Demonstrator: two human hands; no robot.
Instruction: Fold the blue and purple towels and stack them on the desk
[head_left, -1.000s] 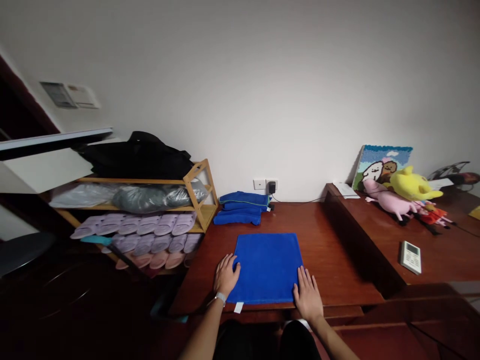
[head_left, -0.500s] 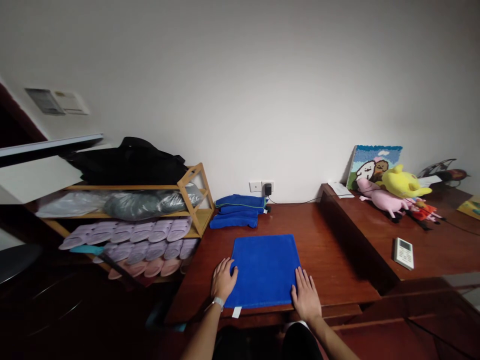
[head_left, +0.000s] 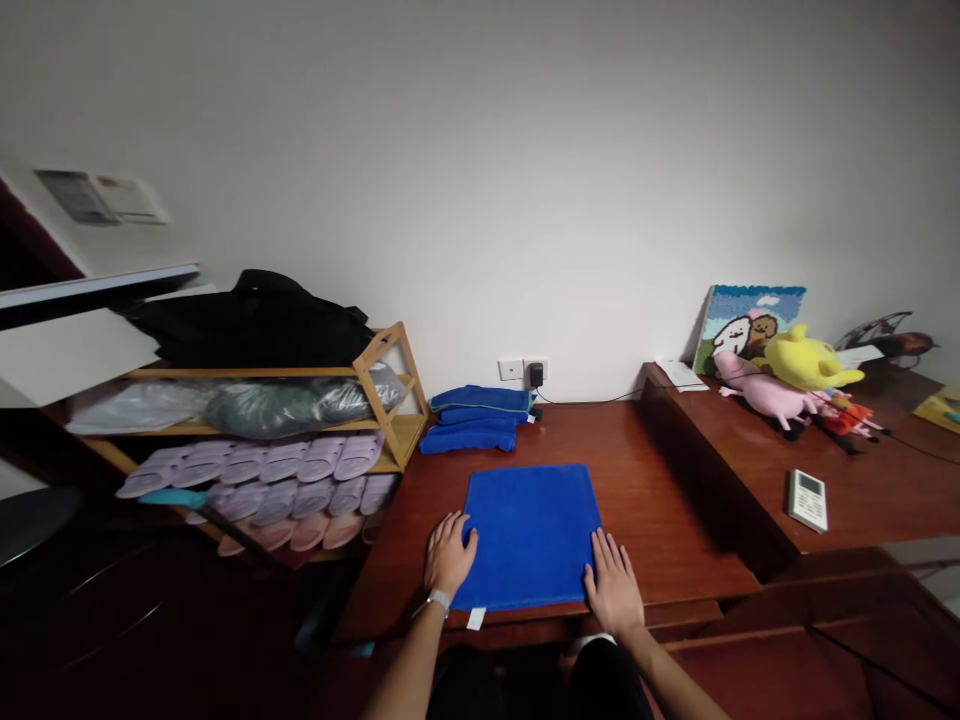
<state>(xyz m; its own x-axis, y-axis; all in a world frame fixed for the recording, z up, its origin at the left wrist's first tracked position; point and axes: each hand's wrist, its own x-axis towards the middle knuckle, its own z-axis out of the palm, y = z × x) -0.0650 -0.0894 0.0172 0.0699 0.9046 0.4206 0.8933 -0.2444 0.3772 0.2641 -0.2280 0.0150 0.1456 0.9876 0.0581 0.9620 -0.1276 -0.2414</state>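
A blue cloth (head_left: 529, 535) lies spread flat near the front edge of the brown table (head_left: 660, 510), its white tag (head_left: 475, 619) sticking out at the front left corner. My left hand (head_left: 450, 555) rests on the table at the cloth's left edge, fingers extended and touching that edge. At the right edge, my right hand (head_left: 613, 580) lies flat with its fingers stretched forward, partly over the border. Neither hand grips anything. Behind the spread cloth, several folded blue cloths (head_left: 480, 418) sit in a loose pile by the wall.
To the left stands a wooden rack (head_left: 405, 440) holding slippers (head_left: 289, 460), plastic-wrapped bundles and a black bag (head_left: 255, 325). On the right-hand desk are plush toys (head_left: 765, 390), a picture (head_left: 750, 325) and a white remote control (head_left: 808, 500). A black plug (head_left: 535, 375) with a cable is in the wall socket.
The camera view has turned slightly to the right, so the surroundings sit further left. Both hands stay in place at the sides of the cloth, which keeps its flat shape.
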